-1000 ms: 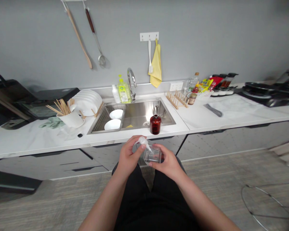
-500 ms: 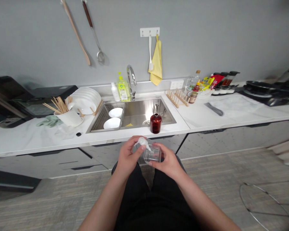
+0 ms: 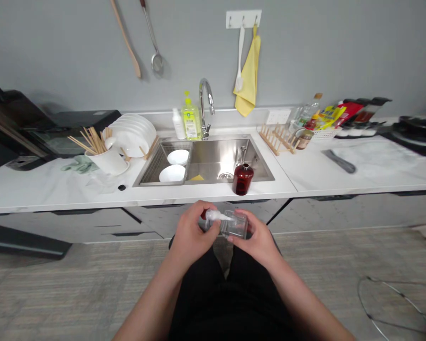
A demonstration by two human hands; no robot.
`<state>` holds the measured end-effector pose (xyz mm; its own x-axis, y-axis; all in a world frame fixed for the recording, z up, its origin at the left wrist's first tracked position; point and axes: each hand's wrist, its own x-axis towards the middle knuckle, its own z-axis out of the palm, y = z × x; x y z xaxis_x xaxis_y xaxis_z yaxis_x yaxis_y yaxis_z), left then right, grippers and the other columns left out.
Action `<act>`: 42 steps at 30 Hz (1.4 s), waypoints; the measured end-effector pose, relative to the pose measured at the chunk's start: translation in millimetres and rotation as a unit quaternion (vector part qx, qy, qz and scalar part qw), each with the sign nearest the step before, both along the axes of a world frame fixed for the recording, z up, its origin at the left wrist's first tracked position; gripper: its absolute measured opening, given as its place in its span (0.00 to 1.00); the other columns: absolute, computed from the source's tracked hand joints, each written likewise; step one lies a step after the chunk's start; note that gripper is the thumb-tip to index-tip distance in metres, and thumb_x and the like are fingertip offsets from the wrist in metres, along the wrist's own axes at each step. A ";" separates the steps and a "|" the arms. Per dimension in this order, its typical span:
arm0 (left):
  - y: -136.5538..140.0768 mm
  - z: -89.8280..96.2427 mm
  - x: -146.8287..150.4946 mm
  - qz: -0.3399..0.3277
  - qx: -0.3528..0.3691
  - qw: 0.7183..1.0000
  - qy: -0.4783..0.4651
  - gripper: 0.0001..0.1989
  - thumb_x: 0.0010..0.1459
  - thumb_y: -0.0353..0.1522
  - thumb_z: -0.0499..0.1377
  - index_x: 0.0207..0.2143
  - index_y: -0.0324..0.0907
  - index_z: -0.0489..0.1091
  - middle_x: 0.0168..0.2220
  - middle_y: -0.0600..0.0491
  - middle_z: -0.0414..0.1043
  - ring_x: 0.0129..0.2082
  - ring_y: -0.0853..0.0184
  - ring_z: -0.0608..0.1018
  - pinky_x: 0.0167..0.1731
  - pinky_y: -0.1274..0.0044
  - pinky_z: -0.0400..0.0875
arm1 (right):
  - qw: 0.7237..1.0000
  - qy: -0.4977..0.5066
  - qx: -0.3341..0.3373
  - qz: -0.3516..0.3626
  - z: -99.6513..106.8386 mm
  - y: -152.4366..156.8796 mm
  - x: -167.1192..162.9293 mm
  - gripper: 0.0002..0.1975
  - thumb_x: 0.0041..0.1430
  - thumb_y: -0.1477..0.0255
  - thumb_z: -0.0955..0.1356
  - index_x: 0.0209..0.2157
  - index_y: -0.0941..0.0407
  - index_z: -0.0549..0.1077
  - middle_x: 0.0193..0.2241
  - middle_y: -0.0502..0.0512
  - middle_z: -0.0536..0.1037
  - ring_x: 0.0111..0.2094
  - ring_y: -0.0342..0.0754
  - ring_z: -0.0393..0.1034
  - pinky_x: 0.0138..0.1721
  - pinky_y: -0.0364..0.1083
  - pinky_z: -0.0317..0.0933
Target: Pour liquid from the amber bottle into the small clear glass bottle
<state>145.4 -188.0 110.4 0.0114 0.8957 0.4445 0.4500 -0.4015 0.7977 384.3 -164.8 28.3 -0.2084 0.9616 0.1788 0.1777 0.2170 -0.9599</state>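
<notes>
My left hand [image 3: 197, 229] is closed on a white pump head [image 3: 215, 215], its thumb and fingers pinching it from the left. Beside it, my right hand [image 3: 257, 239] grips a clear, square-sided bottle [image 3: 235, 225] that lies tilted towards the left hand. The pump's white spout points right across the bottle. Whether the pump is seated in the bottle's neck, I cannot tell, as the fingers hide that part. Both hands are in front of the counter's edge, above my lap. An amber-red bottle [image 3: 243, 180] without a cap stands upright on the sink's front rim, just beyond my right hand.
Behind the hands is a steel sink [image 3: 213, 156] with two white bowls [image 3: 173, 173] in its left basket. Yellow-green soap [image 3: 191, 123] stands by the faucet [image 3: 204, 102]. At left are plates [image 3: 131, 137] and a chopstick holder [image 3: 110, 163]; at right, a wooden rack [image 3: 277, 139].
The pump head has turned flatter, its spout now pointing right instead of down. Both hands keep their grip. The camera view has shifted left and down, so the counter appears moved right.
</notes>
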 end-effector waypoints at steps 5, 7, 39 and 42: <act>6.0 -8.7 -34.4 -0.014 -0.048 0.988 -0.145 0.09 0.63 0.32 0.74 0.46 0.44 0.84 0.43 0.49 0.86 0.42 0.62 0.83 0.44 0.72 0.76 | 1.000 0.011 -0.010 0.006 -7.7 12.8 -3.1 0.38 0.53 0.62 0.85 0.64 0.48 0.78 0.61 0.61 0.85 0.52 0.61 0.88 0.59 0.62 0.83; 12.7 -16.7 -59.6 0.009 -0.070 0.964 -0.255 0.12 0.58 0.34 0.79 0.42 0.43 0.83 0.42 0.48 0.86 0.42 0.62 0.84 0.45 0.72 0.78 | 0.999 0.027 -0.021 0.010 -7.6 18.1 -5.2 0.38 0.54 0.62 0.86 0.64 0.48 0.77 0.61 0.62 0.86 0.53 0.62 0.88 0.59 0.62 0.83; 95.9 -86.1 -290.4 0.567 -0.148 0.796 0.152 0.22 0.65 0.51 0.65 0.49 0.44 0.81 0.35 0.47 0.79 0.38 0.51 0.81 0.49 0.64 0.75 | 0.999 0.023 -0.035 0.024 -1.1 61.6 -24.5 0.37 0.54 0.61 0.86 0.64 0.49 0.79 0.63 0.62 0.84 0.57 0.62 0.86 0.60 0.59 0.82; 99.8 -85.9 -289.0 0.575 -0.143 0.790 0.156 0.21 0.65 0.50 0.65 0.48 0.43 0.80 0.36 0.46 0.79 0.39 0.51 0.80 0.50 0.63 0.75 | 0.998 0.022 -0.045 0.029 -2.8 61.6 -23.3 0.37 0.54 0.60 0.86 0.64 0.49 0.78 0.62 0.62 0.85 0.56 0.61 0.86 0.60 0.59 0.82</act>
